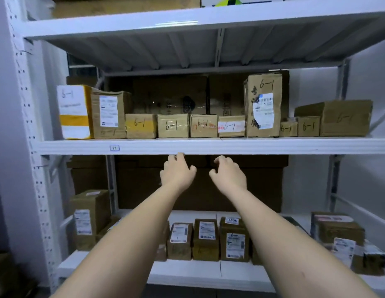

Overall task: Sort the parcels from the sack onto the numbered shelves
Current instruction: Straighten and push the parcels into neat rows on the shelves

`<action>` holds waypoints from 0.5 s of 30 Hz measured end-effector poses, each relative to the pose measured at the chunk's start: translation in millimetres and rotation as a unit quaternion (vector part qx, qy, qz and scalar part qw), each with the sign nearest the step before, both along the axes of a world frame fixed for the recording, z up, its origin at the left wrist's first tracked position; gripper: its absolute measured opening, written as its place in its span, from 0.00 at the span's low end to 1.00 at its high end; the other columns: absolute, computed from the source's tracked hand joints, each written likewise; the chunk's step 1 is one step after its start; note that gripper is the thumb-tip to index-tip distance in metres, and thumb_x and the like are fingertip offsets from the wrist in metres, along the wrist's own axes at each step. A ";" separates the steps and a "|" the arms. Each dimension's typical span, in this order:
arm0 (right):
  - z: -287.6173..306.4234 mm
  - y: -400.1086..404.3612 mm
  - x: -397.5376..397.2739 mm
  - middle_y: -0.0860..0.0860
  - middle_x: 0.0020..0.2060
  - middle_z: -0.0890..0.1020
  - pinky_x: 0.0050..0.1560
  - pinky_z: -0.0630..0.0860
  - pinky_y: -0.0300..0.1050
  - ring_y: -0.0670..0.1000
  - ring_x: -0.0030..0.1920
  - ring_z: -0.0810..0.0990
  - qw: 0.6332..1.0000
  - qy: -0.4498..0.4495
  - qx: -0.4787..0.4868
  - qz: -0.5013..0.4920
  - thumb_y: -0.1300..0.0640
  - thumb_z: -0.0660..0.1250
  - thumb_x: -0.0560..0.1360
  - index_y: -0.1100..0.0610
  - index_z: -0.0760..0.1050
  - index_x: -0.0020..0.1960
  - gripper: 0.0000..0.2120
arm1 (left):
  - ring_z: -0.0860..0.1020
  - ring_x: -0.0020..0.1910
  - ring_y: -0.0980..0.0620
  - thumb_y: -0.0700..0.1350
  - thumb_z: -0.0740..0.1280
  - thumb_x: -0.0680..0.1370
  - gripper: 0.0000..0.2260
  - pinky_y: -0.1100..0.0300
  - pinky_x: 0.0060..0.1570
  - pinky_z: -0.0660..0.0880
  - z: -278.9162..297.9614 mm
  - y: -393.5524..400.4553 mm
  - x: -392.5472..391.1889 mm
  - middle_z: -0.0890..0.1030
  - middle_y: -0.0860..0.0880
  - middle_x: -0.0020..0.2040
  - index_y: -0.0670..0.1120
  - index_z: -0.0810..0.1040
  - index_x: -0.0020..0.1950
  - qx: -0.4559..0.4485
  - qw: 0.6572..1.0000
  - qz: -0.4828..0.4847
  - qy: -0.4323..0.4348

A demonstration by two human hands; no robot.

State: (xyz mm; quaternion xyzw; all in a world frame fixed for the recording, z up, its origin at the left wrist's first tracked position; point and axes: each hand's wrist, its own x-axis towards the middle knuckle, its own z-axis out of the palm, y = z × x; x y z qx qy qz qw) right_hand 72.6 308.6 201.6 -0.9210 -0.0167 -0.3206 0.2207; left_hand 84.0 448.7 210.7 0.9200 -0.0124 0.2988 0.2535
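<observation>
Both my arms stretch forward toward a white metal shelf unit. My left hand [177,168] and my right hand [227,171] hover side by side just below the front edge of the middle shelf [273,145], fingers loosely curled, holding nothing. That shelf carries a small label tag [114,147] and a row of several cardboard parcels marked "6-1", such as a small taped box [173,125] and a tall box [263,105]. The sack is not in view.
The lower shelf [187,274] holds several labelled brown parcels, including one marked "4005" [234,239]. Big cartons stand behind both rows. The perforated upright post [26,125] is at the left. The top shelf [144,26] spans overhead.
</observation>
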 end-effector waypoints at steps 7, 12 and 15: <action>38.8 54.6 49.4 0.52 0.66 0.71 0.60 0.68 0.50 0.55 0.65 0.69 0.997 -0.058 -0.050 0.015 0.52 0.59 0.78 0.54 0.66 0.70 0.20 | 0.67 0.67 0.44 0.50 0.60 0.79 0.23 0.50 0.60 0.70 26.6 55.2 38.1 0.65 0.44 0.71 0.47 0.63 0.73 0.080 0.992 0.014 -0.093; 67.5 81.4 82.6 0.53 0.65 0.71 0.62 0.66 0.51 0.55 0.66 0.68 0.991 -0.096 -0.079 0.041 0.53 0.58 0.78 0.55 0.67 0.69 0.20 | 0.61 0.72 0.45 0.51 0.60 0.79 0.24 0.49 0.67 0.62 49.9 87.1 63.5 0.61 0.45 0.73 0.47 0.62 0.74 0.166 0.977 0.050 -0.122; 84.5 97.5 101.3 0.54 0.67 0.70 0.64 0.64 0.52 0.55 0.67 0.68 0.990 -0.091 -0.094 0.054 0.52 0.59 0.78 0.55 0.65 0.70 0.22 | 0.56 0.74 0.45 0.54 0.59 0.78 0.26 0.48 0.70 0.57 58.9 103.2 78.8 0.57 0.45 0.76 0.48 0.59 0.75 0.183 0.973 0.073 -0.116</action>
